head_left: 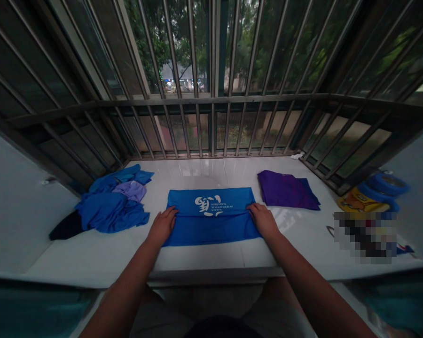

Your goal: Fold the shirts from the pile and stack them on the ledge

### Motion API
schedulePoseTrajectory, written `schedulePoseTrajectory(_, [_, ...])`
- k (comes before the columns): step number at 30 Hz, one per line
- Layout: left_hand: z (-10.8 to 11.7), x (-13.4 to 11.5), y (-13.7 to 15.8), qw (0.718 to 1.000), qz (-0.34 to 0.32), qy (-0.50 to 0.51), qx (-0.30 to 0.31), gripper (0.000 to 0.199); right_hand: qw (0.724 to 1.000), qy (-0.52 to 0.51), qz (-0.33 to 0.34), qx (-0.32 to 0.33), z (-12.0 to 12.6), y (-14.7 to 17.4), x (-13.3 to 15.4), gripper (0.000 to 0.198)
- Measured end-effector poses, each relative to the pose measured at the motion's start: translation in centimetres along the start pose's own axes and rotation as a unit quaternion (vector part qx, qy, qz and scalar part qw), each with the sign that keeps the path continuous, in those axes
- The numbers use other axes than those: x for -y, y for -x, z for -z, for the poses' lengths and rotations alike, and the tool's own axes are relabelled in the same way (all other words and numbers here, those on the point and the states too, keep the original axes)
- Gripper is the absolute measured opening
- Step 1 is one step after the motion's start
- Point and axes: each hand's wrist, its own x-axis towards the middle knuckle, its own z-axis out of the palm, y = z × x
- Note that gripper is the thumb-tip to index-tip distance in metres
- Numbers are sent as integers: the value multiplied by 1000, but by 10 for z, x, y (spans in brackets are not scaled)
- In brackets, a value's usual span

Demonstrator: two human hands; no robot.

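Observation:
A blue T-shirt [211, 230] lies folded into a wide rectangle on the white ledge in front of me. White lettering and a logo on it appear upside down from here, and a crease runs across its middle. At its left edge, my left hand [164, 226] is closed on the cloth near the crease. My right hand [263, 219] grips the opposite edge at about the same height, fingertips on the fabric. The thumbs are mostly hidden.
On the left sits a rumpled pile of blue clothes [109, 209] with a lilac piece [130, 190] and a dark one. Folded purple cloth [282, 190] lies to the right. Blue-and-yellow containers [368, 197] stand at far right beside a pixelated patch. Metal window bars [211, 99] close off the back.

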Motion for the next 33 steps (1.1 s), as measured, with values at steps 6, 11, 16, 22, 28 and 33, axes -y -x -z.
schedulePoseTrajectory(6, [-6, 5, 50, 999, -33, 5, -40, 44, 999, -14, 23, -21, -4, 44, -10, 39])
schedulePoseTrajectory(11, [-12, 13, 131, 990, -131, 0, -41, 42, 992, -42, 110, -53, -11, 111, -26, 39])
schedulePoseTrajectory(16, [-10, 19, 188, 985, -168, -33, -1, 95, 984, -19, 178, -5, -28, 166, -44, 85])
schedulePoseTrajectory(22, [-1, 35, 200, 991, -132, -24, 5, 101, 978, -23, 206, 3, -27, 171, -68, 71])
schedulePoseTrajectory(28, [22, 28, 165, 984, -16, 176, 21, 34, 975, -167, 124, 80, 24, 157, -60, 32])
schedulePoseTrajectory(33, [51, 11, 79, 959, 80, 273, -1, 45, 969, -237, 8, 67, 59, 92, -40, 30])
